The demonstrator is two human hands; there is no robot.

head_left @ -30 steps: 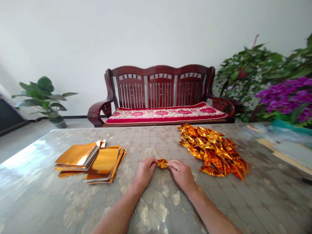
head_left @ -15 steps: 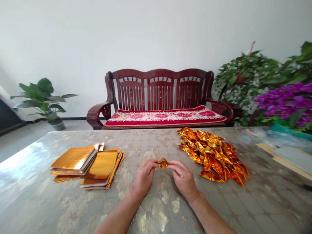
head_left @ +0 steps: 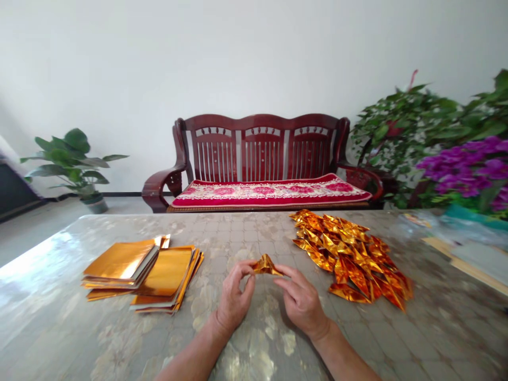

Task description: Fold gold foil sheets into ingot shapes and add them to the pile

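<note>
A small folded gold foil paper ingot (head_left: 264, 264) is held just over the table, its raised middle peak showing between two pointed ends. My left hand (head_left: 235, 293) pinches its left end between thumb and fingertips. At the other end, the fingertips of my right hand (head_left: 300, 300) grip the right point. To the right lies a heap of folded foil ingots (head_left: 349, 254), gold and orange, with pointed ends. Two overlapping stacks of square foil sheets, a left stack (head_left: 119, 260) and a right stack (head_left: 169, 271), rest on the left of the table.
The table (head_left: 238, 344) has a glossy flower-patterned cover. Clear plastic bags (head_left: 448, 227) and pale flat sheets (head_left: 472, 264) lie at its right edge. Beyond stands a dark red wooden bench (head_left: 262, 148). A potted plant (head_left: 75, 164) stands left, purple flowers (head_left: 472, 164) right.
The ingot's middle now stands taller and shows more clearly between my hands. My left thumb has dropped a little away from the fingers. The heap and stacks are unchanged.
</note>
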